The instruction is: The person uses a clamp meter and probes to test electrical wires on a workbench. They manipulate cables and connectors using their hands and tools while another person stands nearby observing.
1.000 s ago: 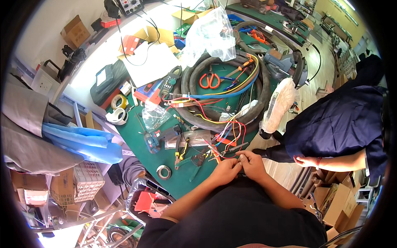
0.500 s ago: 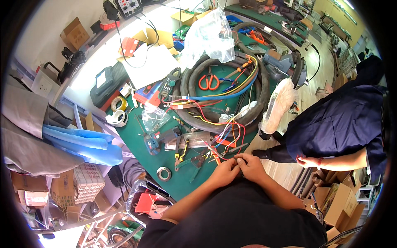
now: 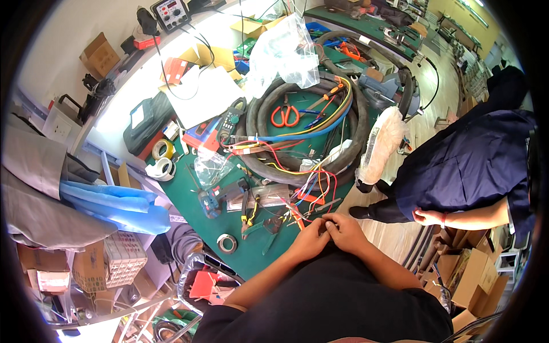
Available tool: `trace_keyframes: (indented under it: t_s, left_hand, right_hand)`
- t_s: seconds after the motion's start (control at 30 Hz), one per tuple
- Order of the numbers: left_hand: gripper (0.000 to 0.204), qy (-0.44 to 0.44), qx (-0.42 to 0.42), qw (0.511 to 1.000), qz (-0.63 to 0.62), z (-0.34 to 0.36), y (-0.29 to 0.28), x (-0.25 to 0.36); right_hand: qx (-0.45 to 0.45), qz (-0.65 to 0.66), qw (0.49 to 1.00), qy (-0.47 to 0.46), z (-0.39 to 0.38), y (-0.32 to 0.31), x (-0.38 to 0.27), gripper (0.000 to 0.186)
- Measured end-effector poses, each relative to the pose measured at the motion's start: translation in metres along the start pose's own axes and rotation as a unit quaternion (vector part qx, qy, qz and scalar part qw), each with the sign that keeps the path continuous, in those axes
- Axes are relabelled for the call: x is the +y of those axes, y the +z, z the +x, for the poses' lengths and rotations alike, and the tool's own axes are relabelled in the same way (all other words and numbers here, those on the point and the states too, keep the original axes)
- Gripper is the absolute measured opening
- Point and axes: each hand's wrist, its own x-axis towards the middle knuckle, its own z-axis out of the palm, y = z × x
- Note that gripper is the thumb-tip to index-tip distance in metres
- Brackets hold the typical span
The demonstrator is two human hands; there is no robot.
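At the near edge of the green table, my left hand (image 3: 309, 239) and my right hand (image 3: 346, 232) meet in front of my body. Their fingers are closed and pressed together, and whatever may be between them is too small or hidden to make out. Just beyond my fingertips, thin coloured wires (image 3: 326, 182) hang out from a thick black coiled cable (image 3: 250, 155). Side cutters with yellow-and-black handles (image 3: 246, 207) lie left of the hands. Green-handled pliers (image 3: 262, 226) and a roll of grey tape (image 3: 227, 243) are closer to my left forearm.
A blue cordless drill (image 3: 211, 202), red-handled scissors (image 3: 285, 116) and a clamp meter (image 3: 231, 122) lie across the table. A clear plastic bag (image 3: 286, 57) rests near the back. To the right stands another person in dark blue clothing (image 3: 463, 166). A lined bin (image 3: 194, 284) stands below left.
The view has shifted slightly. My two hands stay together at the table edge, with the fingers still closed and only slightly repositioned.
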Motion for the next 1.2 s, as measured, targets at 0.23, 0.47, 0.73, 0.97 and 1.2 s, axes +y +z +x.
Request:
trace_keyframes:
  t_s: [0.23, 0.47, 0.73, 0.97, 1.2]
  left_hand:
    - [0.037, -0.008, -0.015, 1.000, -0.025, -0.001, 0.000, 0.005]
    - [0.032, -0.023, -0.065, 0.996, -0.050, 0.004, 0.000, 0.010]
    - [0.031, -0.047, -0.077, 0.990, -0.110, 0.009, 0.005, 0.007]
    - [0.032, -0.057, -0.087, 0.987, -0.123, 0.015, 0.010, 0.002]
    - [0.033, -0.075, -0.095, 0.986, -0.118, 0.017, 0.008, 0.010]
  right_hand:
    - [-0.006, 0.008, 1.000, 0.018, -0.004, 0.002, 0.005, 0.025]
    - [0.015, -0.022, 0.999, 0.021, -0.008, 0.003, 0.012, 0.024]
    - [0.155, 0.045, 0.984, 0.072, -0.002, -0.021, 0.030, 0.036]
    - [0.179, 0.075, 0.977, 0.092, -0.001, -0.040, 0.030, 0.039]
    - [0.189, 0.078, 0.973, 0.105, -0.006, -0.043, 0.037, 0.039]
